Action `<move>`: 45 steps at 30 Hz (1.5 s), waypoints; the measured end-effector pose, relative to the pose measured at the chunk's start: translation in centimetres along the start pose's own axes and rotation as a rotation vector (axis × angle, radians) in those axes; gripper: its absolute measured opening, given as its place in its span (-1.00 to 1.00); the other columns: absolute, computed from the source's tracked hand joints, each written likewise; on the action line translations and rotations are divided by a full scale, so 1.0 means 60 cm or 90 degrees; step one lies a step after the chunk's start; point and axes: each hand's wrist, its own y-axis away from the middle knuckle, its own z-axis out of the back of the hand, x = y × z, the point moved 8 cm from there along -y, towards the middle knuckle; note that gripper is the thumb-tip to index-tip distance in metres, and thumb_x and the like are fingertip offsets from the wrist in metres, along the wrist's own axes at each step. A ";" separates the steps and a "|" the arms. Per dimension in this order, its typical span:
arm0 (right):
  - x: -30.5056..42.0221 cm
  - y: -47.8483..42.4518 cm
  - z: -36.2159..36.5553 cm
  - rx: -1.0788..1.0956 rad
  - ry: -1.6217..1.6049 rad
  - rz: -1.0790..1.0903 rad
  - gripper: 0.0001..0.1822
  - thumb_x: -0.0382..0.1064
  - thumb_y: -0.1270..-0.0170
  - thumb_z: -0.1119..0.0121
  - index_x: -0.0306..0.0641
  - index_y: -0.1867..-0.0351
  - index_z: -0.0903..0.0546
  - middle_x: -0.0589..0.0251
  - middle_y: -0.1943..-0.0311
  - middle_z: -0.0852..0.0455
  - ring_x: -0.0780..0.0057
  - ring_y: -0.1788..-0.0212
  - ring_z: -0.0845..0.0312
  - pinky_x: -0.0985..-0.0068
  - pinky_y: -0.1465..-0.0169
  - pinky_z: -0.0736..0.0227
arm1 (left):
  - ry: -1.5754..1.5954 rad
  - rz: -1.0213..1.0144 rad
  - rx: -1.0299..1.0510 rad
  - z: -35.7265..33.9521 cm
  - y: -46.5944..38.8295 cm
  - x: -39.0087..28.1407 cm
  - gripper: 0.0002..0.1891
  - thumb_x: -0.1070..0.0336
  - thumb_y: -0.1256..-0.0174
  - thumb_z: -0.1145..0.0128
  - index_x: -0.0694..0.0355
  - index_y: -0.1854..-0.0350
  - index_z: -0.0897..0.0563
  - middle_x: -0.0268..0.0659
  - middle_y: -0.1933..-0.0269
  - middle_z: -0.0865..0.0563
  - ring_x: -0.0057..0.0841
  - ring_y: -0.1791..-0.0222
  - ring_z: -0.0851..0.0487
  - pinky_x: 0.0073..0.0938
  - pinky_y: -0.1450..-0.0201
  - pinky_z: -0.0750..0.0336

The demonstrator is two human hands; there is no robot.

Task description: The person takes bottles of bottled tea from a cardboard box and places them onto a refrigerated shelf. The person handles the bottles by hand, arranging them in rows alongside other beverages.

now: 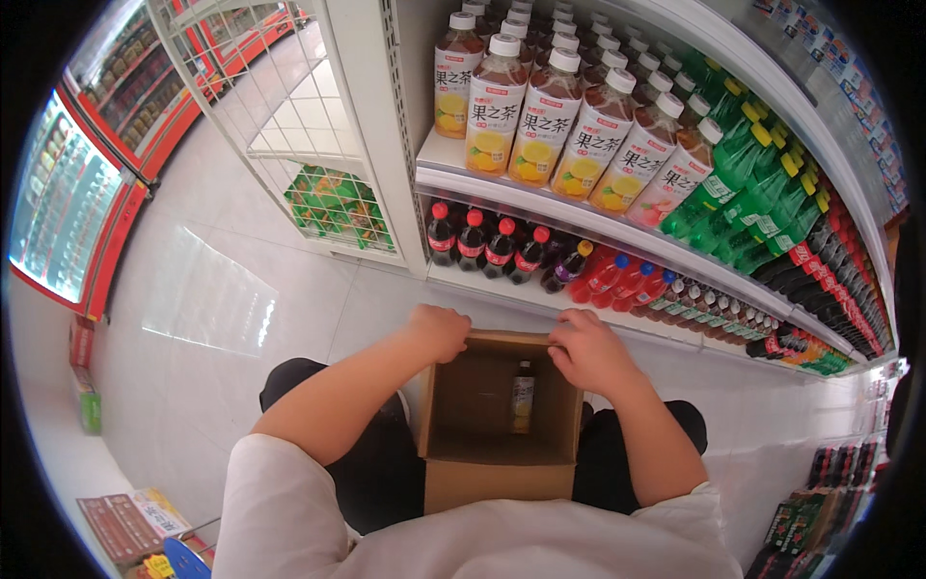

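Note:
An open cardboard box (499, 486) stands between my knees, with one flap folded out towards me. A single bottle of tea (522, 402) with a dark cap lies or stands inside it, on the right side; I cannot tell which. My left hand (440, 334) grips the far left corner of the box's rim. At the far right corner my right hand (584, 347) has its fingers on the rim. Just beyond the box, white-capped tea bottles (544, 119) fill the upper shelf, and small cola bottles (471, 242) stand on the lower one.
Green soda bottles (752, 174) continue along the upper shelf to the right. A white wire rack (340, 123) adjoins the shelving at left. Red-framed coolers (116, 239) line the far left. Cartons (119, 525) lie at bottom left, and stacked drink packs (803, 517) at bottom right.

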 end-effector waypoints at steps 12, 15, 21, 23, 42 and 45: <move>0.004 0.011 -0.064 0.247 0.101 -0.048 -0.58 0.00 -0.36 -0.36 -0.14 -0.14 -0.73 -0.17 -0.40 -0.46 -0.21 -0.45 -0.35 -0.08 -0.34 -0.48 | 0.371 -0.108 -0.928 0.305 0.083 0.082 -0.78 0.56 -0.27 -0.24 0.28 0.05 -0.64 -0.11 0.08 -0.71 -0.19 0.13 -0.74 -0.24 0.08 -0.65; 0.014 0.000 -0.065 0.254 0.129 -0.022 -0.55 0.00 -0.36 -0.34 -0.11 -0.21 -0.69 -0.19 -0.43 -0.42 -0.19 -0.44 -0.38 -0.02 -0.38 -0.45 | 0.363 -0.121 -0.953 0.323 0.065 0.094 -0.54 0.56 -0.32 -0.24 0.32 -0.27 -0.53 -0.06 -0.17 -0.67 -0.23 -0.20 -0.69 -0.27 -0.21 -0.60; 0.016 -0.012 -0.072 0.263 0.109 -0.058 -0.54 0.03 -0.35 -0.36 -0.07 -0.21 -0.70 -0.12 -0.44 -0.41 -0.18 -0.49 -0.29 -0.13 -0.42 -0.37 | 0.461 -0.124 -0.924 0.346 0.017 0.100 -0.29 0.51 -0.32 -0.31 0.35 -0.51 -0.31 0.04 -0.37 -0.59 -0.15 -0.40 -0.60 -0.18 -0.43 -0.48; 0.015 -0.015 -0.074 0.258 0.124 -0.058 -0.53 0.03 -0.36 -0.36 -0.07 -0.23 -0.69 -0.12 -0.46 -0.39 -0.18 -0.50 -0.27 -0.13 -0.42 -0.37 | 0.460 -0.126 -0.933 0.350 0.010 0.098 -0.25 0.49 -0.30 -0.34 0.35 -0.53 -0.28 0.06 -0.39 -0.58 -0.12 -0.41 -0.59 -0.14 -0.45 -0.46; 0.032 -0.029 -0.092 0.247 0.185 -0.052 -0.55 0.00 -0.33 -0.38 -0.16 -0.16 -0.71 -0.19 -0.30 -0.45 -0.21 -0.38 -0.38 -0.03 -0.31 -0.50 | 0.436 0.051 -0.842 0.361 -0.029 0.114 -0.20 0.18 -0.04 -0.57 0.29 -0.32 -0.42 -0.12 -0.10 -0.78 -0.17 -0.17 -0.71 -0.05 -0.44 -0.21; 0.036 -0.030 -0.092 0.245 0.200 -0.050 -0.55 0.00 -0.33 -0.39 -0.15 -0.16 -0.71 -0.18 -0.28 -0.45 -0.20 -0.37 -0.38 -0.01 -0.31 -0.49 | 0.483 0.056 -0.832 0.362 -0.029 0.119 -0.21 0.19 -0.01 -0.59 0.30 -0.29 -0.44 -0.11 -0.06 -0.80 -0.14 -0.14 -0.73 -0.05 -0.40 -0.26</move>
